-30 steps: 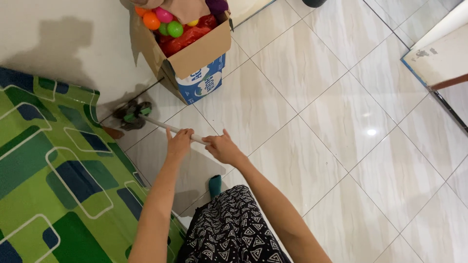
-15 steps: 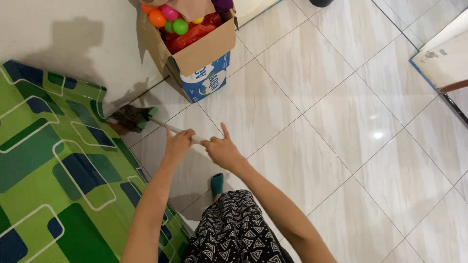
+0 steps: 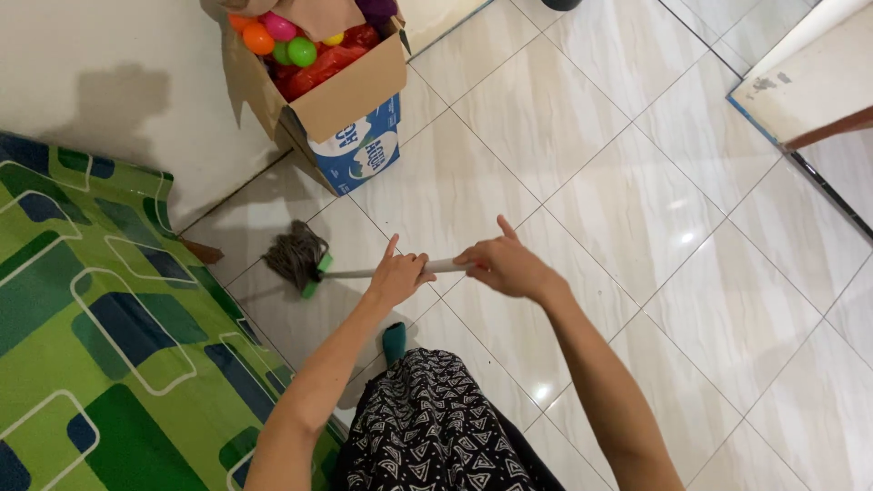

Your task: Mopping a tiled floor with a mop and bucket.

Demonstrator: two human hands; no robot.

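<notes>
Glossy white floor tiles (image 3: 637,209) are lit from above, with bright glare spots. A plain white wall (image 3: 109,82) is seen upper left, a green-and-blue patterned mat (image 3: 100,345) laid below it. A cardboard box (image 3: 350,91) of coloured balls (image 3: 291,45) is set against the wall.

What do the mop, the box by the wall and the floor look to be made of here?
Mop: a head of grey-brown strands, probably cotton yarn, on a green clamp that looks plastic; its pale, smooth handle could be metal or plastic. Both the left hand and the right hand grip it. Box: brown corrugated cardboard, matte, flaps open. Floor: glossy ceramic-looking tiles, with grout lines and light glare.
</notes>
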